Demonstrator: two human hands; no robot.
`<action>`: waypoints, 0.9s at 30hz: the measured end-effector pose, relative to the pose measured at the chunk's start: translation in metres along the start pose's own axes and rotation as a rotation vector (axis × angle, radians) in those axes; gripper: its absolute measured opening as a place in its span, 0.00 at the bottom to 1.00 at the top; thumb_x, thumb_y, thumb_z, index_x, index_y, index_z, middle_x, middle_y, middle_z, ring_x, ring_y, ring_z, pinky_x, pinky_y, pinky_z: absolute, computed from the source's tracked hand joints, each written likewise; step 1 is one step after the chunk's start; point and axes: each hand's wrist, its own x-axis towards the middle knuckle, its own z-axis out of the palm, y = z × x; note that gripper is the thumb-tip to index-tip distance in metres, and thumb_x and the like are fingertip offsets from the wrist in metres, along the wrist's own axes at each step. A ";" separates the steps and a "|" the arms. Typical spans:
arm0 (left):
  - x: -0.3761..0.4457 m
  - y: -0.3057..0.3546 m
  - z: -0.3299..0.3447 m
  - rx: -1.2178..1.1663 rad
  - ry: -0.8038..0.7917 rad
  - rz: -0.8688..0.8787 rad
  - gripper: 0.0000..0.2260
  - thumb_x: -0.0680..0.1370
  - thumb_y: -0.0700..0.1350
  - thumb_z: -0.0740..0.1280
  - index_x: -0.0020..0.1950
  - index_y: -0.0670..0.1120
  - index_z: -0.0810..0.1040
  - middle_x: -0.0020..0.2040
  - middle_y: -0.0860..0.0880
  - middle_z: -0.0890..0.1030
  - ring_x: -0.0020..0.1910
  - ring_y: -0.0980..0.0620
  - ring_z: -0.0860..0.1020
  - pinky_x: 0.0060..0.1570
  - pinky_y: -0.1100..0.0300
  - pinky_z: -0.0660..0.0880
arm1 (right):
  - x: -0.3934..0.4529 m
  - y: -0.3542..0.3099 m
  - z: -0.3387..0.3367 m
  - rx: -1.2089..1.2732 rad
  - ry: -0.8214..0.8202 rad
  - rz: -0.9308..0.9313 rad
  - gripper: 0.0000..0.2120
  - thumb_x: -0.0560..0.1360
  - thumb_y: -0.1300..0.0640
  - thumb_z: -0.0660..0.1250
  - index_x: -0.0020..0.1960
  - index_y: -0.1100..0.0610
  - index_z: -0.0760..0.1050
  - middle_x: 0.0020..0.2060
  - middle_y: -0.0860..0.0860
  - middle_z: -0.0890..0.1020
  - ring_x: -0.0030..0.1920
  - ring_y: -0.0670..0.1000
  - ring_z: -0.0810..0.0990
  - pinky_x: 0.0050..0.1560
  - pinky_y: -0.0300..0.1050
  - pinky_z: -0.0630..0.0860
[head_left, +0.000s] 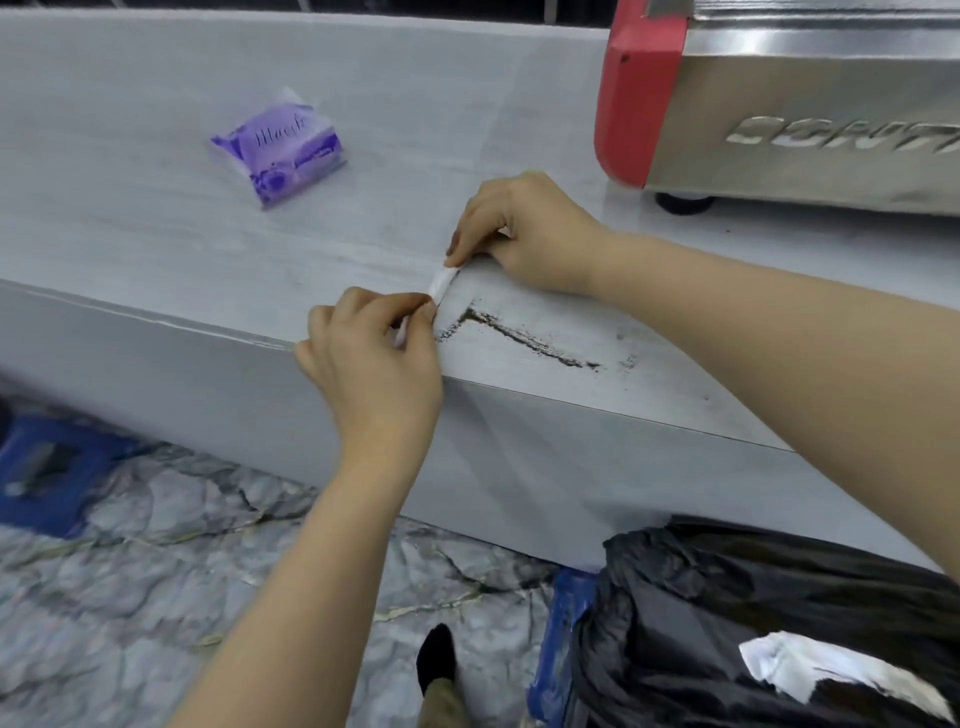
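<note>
Broadly, the grey tabletop (156, 249) takes up most of the view and looks clean across its far and left stretches. The mess is confined to one patch near the front edge. A steel machine (805, 104) with a red end cap stands on the tabletop's far right, well apart from the work. Below the front edge, on the marbled floor (156, 571), a black bin bag (753, 597) gapes open with a white scrap (810, 670) already lying in it, so some waste seems to have gone in.

The right hand (530, 234) rests low on the tabletop, pinching the far end of a folded tissue (441, 283) between thumb and fingertips. The left hand (374, 353) has its fingers curled and pinches the near end, right at the tabletop's edge. The tissue is stretched between them like a small scraper, touching the surface just left of the dirt. A purple tissue pack (280, 153) lies further back on the left, well apart from both hands.

The dark grit (519, 338) is gathered into a thin bent line rather than scattered, which suggests the sweeping-together is largely done. What seems left is pushing that line over the edge or lifting it off, dropping it and the tissue in the bag, and wiping the faint specks at the line's right end.
</note>
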 end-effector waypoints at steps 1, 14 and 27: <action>-0.007 0.007 0.003 -0.012 -0.004 0.005 0.05 0.77 0.49 0.69 0.48 0.54 0.85 0.47 0.55 0.81 0.50 0.48 0.72 0.46 0.59 0.54 | -0.009 0.002 -0.005 -0.009 0.006 -0.002 0.14 0.68 0.71 0.67 0.43 0.56 0.86 0.41 0.50 0.86 0.45 0.46 0.82 0.48 0.27 0.71; -0.106 0.107 0.036 -0.141 -0.149 0.127 0.05 0.78 0.49 0.69 0.49 0.55 0.85 0.45 0.58 0.79 0.49 0.52 0.71 0.47 0.59 0.54 | -0.160 0.010 -0.084 -0.109 0.091 0.120 0.13 0.71 0.71 0.66 0.44 0.56 0.85 0.43 0.50 0.86 0.46 0.46 0.81 0.50 0.44 0.77; -0.189 0.189 0.052 -0.275 -0.333 0.319 0.03 0.77 0.48 0.71 0.47 0.55 0.85 0.42 0.58 0.79 0.49 0.53 0.71 0.48 0.59 0.54 | -0.344 -0.028 -0.152 -0.270 0.205 0.335 0.15 0.71 0.73 0.64 0.48 0.59 0.85 0.45 0.53 0.85 0.46 0.53 0.80 0.50 0.47 0.76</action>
